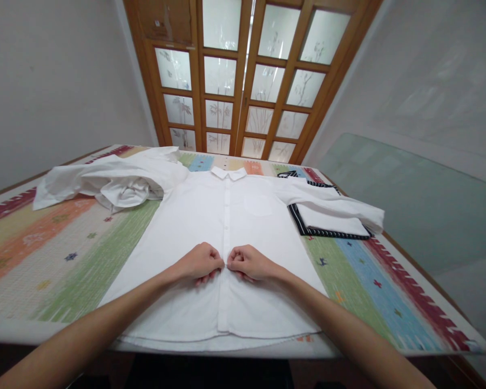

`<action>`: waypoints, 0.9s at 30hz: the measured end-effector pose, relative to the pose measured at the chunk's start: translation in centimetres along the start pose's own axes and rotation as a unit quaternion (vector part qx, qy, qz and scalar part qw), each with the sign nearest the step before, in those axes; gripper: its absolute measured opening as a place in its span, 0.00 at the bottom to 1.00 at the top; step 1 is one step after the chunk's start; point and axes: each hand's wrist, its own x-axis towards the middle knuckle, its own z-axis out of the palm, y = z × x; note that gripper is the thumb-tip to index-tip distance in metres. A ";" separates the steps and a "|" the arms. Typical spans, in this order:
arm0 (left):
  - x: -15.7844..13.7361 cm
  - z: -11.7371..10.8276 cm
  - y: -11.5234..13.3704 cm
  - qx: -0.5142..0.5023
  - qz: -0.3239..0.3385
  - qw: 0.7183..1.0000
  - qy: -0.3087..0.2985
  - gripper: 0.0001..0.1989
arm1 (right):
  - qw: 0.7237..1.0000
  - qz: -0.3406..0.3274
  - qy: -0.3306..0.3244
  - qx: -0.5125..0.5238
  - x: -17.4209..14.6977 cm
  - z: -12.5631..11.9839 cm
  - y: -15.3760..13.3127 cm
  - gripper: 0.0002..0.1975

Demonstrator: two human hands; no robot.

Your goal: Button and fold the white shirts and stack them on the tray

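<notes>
A white button-up shirt (186, 232) lies face up, spread over the table, its collar at the far end and its hem at the near edge. My left hand (204, 263) and my right hand (249, 262) meet at the front placket, below the middle of the shirt. Both are closed in a pinch on the placket, fingertips almost touching each other. Any button between the fingers is hidden. Above the hands, the placket runs straight up to the collar, with small buttons along it.
Crumpled white cloth (121, 175) lies to the left, beside the shirt's shoulder. Under the right sleeve is a folded stack with black-and-white striped cloth (303, 224). A colourful patterned tablecloth (76, 254) covers the table. Wooden glass-paned doors (237, 81) stand beyond it.
</notes>
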 end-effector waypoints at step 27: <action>-0.5 -0.8 -2.5 0.204 0.284 0.924 0.156 0.09 | 0.909 -0.088 0.139 -0.382 -1.3 1.7 -1.5 0.07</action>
